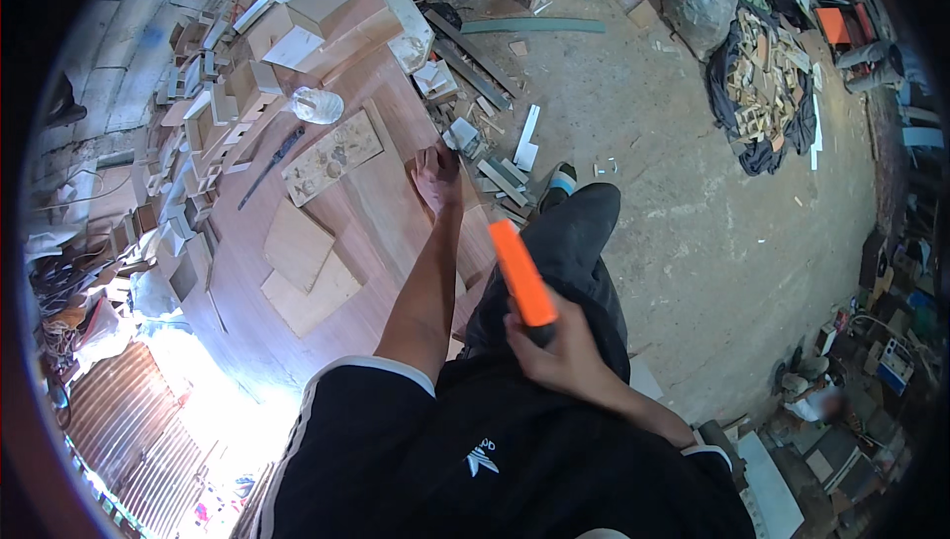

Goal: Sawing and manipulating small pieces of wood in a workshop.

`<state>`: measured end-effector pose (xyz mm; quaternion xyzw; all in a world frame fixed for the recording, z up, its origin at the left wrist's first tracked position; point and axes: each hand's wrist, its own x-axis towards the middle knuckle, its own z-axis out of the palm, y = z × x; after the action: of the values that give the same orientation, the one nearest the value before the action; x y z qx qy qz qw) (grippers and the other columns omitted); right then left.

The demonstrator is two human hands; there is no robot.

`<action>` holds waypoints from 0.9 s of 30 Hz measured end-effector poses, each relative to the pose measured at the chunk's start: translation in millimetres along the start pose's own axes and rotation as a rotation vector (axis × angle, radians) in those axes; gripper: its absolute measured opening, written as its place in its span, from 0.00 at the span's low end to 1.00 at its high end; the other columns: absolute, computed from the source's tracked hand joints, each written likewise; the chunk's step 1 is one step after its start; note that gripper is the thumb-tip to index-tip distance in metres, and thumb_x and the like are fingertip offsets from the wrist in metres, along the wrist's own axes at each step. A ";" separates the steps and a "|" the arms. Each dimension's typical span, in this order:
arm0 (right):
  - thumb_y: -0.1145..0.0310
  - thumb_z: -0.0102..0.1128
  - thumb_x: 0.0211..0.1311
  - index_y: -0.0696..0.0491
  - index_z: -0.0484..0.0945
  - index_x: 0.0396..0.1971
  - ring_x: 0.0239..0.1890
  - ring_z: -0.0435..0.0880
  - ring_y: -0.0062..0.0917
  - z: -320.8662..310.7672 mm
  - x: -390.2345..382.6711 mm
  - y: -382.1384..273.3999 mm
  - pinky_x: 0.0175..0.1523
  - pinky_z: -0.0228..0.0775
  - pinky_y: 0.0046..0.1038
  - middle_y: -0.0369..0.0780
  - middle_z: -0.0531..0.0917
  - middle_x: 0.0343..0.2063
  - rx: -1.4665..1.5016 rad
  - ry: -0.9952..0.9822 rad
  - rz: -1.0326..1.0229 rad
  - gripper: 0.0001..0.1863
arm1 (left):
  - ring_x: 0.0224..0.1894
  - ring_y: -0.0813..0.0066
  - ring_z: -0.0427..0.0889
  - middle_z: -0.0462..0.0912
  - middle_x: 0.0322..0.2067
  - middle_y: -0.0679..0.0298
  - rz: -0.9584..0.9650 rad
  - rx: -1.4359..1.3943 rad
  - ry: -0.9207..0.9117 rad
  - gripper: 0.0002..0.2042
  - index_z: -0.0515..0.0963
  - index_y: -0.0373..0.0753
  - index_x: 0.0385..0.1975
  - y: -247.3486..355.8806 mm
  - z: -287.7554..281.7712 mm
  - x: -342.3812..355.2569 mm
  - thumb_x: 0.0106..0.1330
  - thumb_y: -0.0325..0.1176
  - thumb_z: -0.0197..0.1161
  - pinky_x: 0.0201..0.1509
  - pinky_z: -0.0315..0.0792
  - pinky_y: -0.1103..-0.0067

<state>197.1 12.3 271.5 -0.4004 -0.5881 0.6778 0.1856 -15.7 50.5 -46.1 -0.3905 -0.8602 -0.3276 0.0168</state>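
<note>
My right hand [569, 349] is wrapped round the dark end of a tool with a long, bright orange, block-like body [522, 272]. It is held over my thigh and slants up to the left; its exact kind is unclear. My left arm reaches forward across the wooden tabletop [381, 232], and my left hand [436, 179] rests at the table's right edge with its fingers curled. Whatever those fingers hold is hidden. Beside that hand lies a stained, pale board [332, 155]. Two thin plywood pieces [300, 247] overlap nearer to me.
A long dark blade-like strip [269, 171] and a clear plastic container [317, 105] lie on the table. Wooden offcuts [247, 94] crowd its far left side. Scraps [500, 178] litter the floor by my foot. A sack of wood scraps [764, 84] stands far right; a person [816, 400] sits lower right.
</note>
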 end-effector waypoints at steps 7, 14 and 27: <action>0.77 0.58 0.56 0.58 0.72 0.33 0.28 0.73 0.17 -22.6 40.5 21.8 0.36 0.68 0.23 0.36 0.73 0.23 0.111 0.318 0.066 0.06 | 0.33 0.58 0.76 0.78 0.28 0.59 -0.037 0.080 0.022 0.09 0.74 0.38 0.20 10.0 -7.7 4.4 0.61 0.32 0.56 0.40 0.67 0.65; 0.67 0.69 0.50 0.57 0.76 0.39 0.23 0.81 0.26 -9.1 121.1 132.2 0.32 0.72 0.29 0.41 0.80 0.20 -0.379 0.219 0.202 0.17 | 0.37 0.56 0.74 0.78 0.30 0.59 -0.059 0.124 0.068 0.07 0.77 0.37 0.23 14.5 -13.1 3.1 0.60 0.32 0.56 0.48 0.65 0.64; 0.64 0.73 0.46 0.58 0.78 0.37 0.40 0.81 0.49 29.0 153.0 220.4 0.43 0.72 0.43 0.53 0.83 0.33 -0.500 0.201 0.224 0.19 | 0.37 0.62 0.75 0.79 0.29 0.64 -0.004 -0.032 0.052 0.09 0.79 0.38 0.21 12.1 -5.0 2.3 0.61 0.33 0.62 0.48 0.65 0.66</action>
<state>130.1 51.3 13.0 -0.5612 -0.6678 0.4850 0.0624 -10.1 54.9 -34.9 -0.3804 -0.8549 -0.3512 0.0324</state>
